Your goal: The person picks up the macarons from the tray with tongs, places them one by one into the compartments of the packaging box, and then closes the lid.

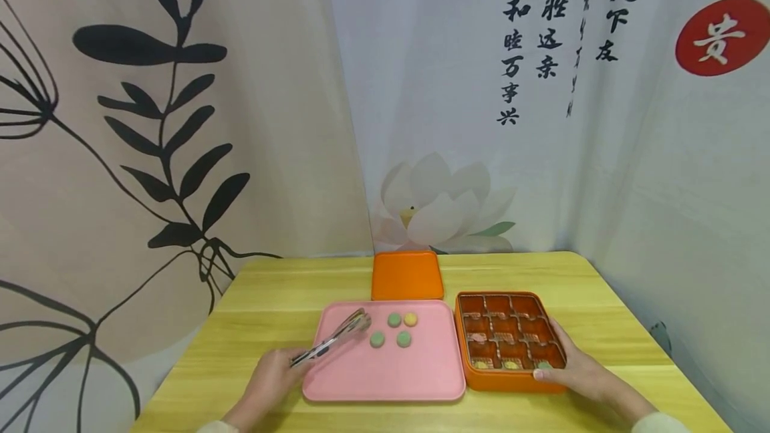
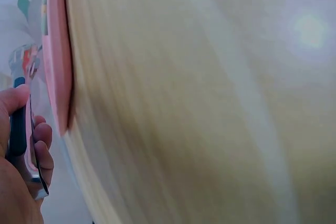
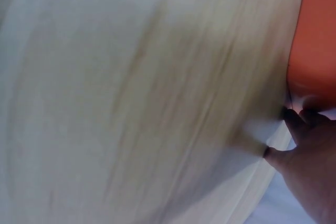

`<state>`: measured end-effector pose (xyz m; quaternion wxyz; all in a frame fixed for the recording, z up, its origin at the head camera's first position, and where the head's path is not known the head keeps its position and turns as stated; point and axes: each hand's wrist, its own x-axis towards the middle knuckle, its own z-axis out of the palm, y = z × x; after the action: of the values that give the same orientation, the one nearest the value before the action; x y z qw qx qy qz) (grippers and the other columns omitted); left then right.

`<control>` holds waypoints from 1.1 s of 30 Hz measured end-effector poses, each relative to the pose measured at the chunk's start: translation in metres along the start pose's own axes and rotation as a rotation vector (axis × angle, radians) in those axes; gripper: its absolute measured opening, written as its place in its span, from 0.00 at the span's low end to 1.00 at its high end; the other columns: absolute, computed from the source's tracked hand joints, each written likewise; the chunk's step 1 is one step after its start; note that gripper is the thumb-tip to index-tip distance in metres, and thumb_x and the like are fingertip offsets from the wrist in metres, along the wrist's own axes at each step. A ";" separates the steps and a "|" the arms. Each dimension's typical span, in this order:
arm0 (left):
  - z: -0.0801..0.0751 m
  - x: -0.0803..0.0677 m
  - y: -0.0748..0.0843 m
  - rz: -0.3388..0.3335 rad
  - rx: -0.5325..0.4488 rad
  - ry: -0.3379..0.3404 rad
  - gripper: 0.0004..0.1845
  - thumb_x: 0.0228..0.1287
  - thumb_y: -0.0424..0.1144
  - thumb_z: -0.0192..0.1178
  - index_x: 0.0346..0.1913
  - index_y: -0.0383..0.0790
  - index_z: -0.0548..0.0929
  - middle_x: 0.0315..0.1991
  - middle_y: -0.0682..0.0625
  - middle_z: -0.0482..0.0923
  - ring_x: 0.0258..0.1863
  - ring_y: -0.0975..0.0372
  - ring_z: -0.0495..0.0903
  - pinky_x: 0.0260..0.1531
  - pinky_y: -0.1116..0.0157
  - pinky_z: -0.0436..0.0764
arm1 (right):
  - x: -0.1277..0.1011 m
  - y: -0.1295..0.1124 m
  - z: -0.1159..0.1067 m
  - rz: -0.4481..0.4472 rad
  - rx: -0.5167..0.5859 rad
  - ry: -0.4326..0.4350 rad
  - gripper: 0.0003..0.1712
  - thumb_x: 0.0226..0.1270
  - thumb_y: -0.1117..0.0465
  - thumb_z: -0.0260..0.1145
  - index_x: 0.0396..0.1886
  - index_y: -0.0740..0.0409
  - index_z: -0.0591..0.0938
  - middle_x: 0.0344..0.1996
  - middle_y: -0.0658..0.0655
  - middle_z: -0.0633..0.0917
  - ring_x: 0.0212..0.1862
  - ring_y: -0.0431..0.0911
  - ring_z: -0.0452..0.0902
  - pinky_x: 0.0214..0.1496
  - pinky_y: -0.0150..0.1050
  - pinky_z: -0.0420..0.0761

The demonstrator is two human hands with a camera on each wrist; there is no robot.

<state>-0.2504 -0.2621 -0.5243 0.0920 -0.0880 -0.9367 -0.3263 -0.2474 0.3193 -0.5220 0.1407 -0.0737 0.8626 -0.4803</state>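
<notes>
My left hand grips metal tongs with dark handle grips; the thumb lies on one arm and the fingers curl under the other. Their tips hover over the left part of a pink tray, with nothing visible between them. On that tray sit three small round green pieces and a yellow one. To the right, my right hand holds the near right corner of an orange box, thumb at the front rim, fingers along the side. Its front compartments hold two yellow pieces and a green one.
An orange lid lies flat behind the pink tray. The box has a clear divided insert with several compartments. Everything stands on a wood-grain table against a printed curtain.
</notes>
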 end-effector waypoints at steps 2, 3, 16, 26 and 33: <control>0.000 0.001 0.003 0.018 -0.005 0.007 0.06 0.59 0.39 0.70 0.40 0.46 0.90 0.23 0.62 0.79 0.17 0.70 0.67 0.17 0.70 0.69 | -0.001 0.000 0.000 0.001 -0.002 0.001 0.67 0.64 0.50 0.70 0.77 0.61 0.27 0.71 0.83 0.46 0.65 0.68 0.65 0.61 0.60 0.69; 0.000 0.002 0.005 0.024 -0.008 0.008 0.06 0.59 0.39 0.70 0.40 0.46 0.90 0.24 0.62 0.79 0.17 0.70 0.67 0.18 0.70 0.70 | -0.002 0.001 0.000 0.002 -0.003 0.002 0.67 0.64 0.50 0.71 0.77 0.61 0.27 0.71 0.83 0.46 0.65 0.68 0.66 0.61 0.60 0.69; 0.020 0.035 0.047 0.137 -0.053 -0.057 0.05 0.63 0.41 0.69 0.38 0.45 0.89 0.23 0.61 0.76 0.20 0.70 0.68 0.19 0.71 0.70 | -0.003 0.004 -0.001 0.011 -0.030 0.014 0.67 0.64 0.49 0.70 0.77 0.60 0.27 0.71 0.82 0.46 0.65 0.72 0.63 0.61 0.66 0.66; 0.065 0.064 0.109 0.314 -0.138 -0.097 0.05 0.62 0.40 0.70 0.35 0.43 0.89 0.24 0.61 0.81 0.18 0.73 0.65 0.17 0.73 0.66 | 0.001 0.005 0.002 -0.026 0.019 0.007 0.67 0.65 0.52 0.70 0.77 0.60 0.27 0.72 0.81 0.49 0.66 0.67 0.66 0.62 0.61 0.67; 0.101 0.074 0.157 0.386 -0.102 -0.122 0.06 0.62 0.41 0.70 0.29 0.48 0.86 0.19 0.64 0.73 0.18 0.73 0.64 0.19 0.73 0.65 | 0.000 0.004 0.002 -0.029 0.036 0.018 0.66 0.64 0.53 0.71 0.78 0.58 0.28 0.71 0.80 0.53 0.65 0.65 0.68 0.63 0.59 0.68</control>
<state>-0.2986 -0.0700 -0.4923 0.0913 -0.2900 -0.8885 -0.3437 -0.2466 0.3202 -0.5262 0.1274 -0.0794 0.8538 -0.4985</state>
